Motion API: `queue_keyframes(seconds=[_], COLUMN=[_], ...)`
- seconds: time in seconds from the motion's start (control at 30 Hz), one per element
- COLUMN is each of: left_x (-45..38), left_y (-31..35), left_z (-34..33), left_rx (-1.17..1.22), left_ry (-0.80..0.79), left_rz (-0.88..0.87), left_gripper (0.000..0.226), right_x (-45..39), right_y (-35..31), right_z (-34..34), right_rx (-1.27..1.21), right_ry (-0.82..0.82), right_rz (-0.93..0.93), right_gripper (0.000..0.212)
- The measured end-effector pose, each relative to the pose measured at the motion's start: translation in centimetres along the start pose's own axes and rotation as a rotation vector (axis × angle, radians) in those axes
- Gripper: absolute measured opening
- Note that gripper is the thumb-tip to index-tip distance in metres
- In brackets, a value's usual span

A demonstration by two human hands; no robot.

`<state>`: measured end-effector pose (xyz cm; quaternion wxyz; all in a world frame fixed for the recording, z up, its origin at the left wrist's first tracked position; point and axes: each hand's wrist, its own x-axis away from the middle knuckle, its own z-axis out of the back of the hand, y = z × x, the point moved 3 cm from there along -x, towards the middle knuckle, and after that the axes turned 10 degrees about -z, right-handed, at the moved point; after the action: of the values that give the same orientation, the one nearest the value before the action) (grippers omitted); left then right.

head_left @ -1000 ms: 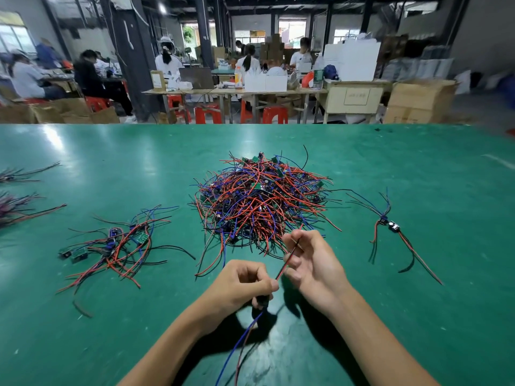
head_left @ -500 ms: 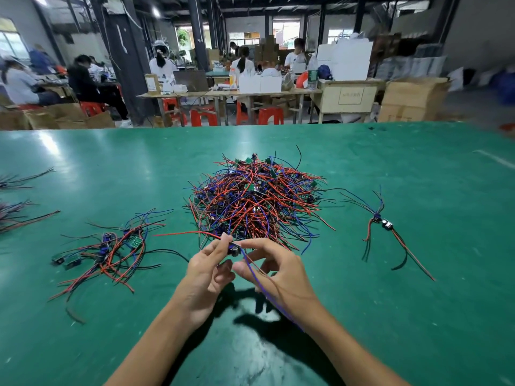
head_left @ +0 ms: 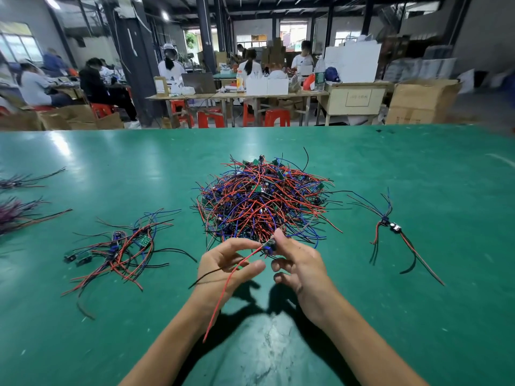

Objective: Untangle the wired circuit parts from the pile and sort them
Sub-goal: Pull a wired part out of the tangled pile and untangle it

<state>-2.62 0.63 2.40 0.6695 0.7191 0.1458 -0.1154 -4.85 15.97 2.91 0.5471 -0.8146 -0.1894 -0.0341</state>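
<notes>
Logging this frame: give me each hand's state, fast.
Left hand: fingers curled, pinching the red wire of the circuit part.
Right hand: pinching the same circuit part at its small board.

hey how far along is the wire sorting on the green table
Early. Done: a small sorted group lies left of the pile and one part lies right. In hand: the right hand pinches a part while the left hand holds its wires. Left: the big tangled pile.
</notes>
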Motion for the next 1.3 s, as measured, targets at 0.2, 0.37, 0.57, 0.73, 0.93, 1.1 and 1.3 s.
queue_keyframes(seconds=[0.2, 0.37, 0.57, 0.73, 0.93, 1.1, 1.3], left_x=[0.1, 0.8, 0.5, 0.7, 0.7, 1.1, 1.5], left_y=[-0.2, -0.2, -0.3, -0.3, -0.4, -0.2, -0.1], left_z=[-0.6, -1.3, -1.0, -1.0, -1.2, -1.8, -2.3], left_rx=[0.175, 0.119, 0.18, 0.113, 0.093, 0.075, 0.035], left_ry=[-0.065, -0.24, -0.158, -0.081, -0.091, -0.182, -0.34], left_rz=[0.213, 0.215, 0.277, 0.27, 0.258, 0.285, 0.293], left_gripper=[0.033, 0.029, 0.029, 0.031, 0.017, 0.011, 0.012], right_x=[0.0, 0.1, 0.3, 0.3, 0.5, -0.1, -0.8], right_y=[-1.6, -1.6, -0.9, 0.1, 1.2, 0.6, -1.0], right_z=[1.2, 1.3, 0.7, -0.4, -1.1, 0.1, 2.3], right_rx=[0.303, 0.711, 0.712, 0.589, 0.444, 0.433, 0.307], right_ry=[-0.098, 0.004, 0.093, -0.018, 0.033, 0.255, 0.449], right_rz=[0.088, 0.343, 0.354, 0.252, 0.262, 0.273, 0.199], right_gripper=[0.029, 0.022, 0.022, 0.031, 0.032, 0.037, 0.034])
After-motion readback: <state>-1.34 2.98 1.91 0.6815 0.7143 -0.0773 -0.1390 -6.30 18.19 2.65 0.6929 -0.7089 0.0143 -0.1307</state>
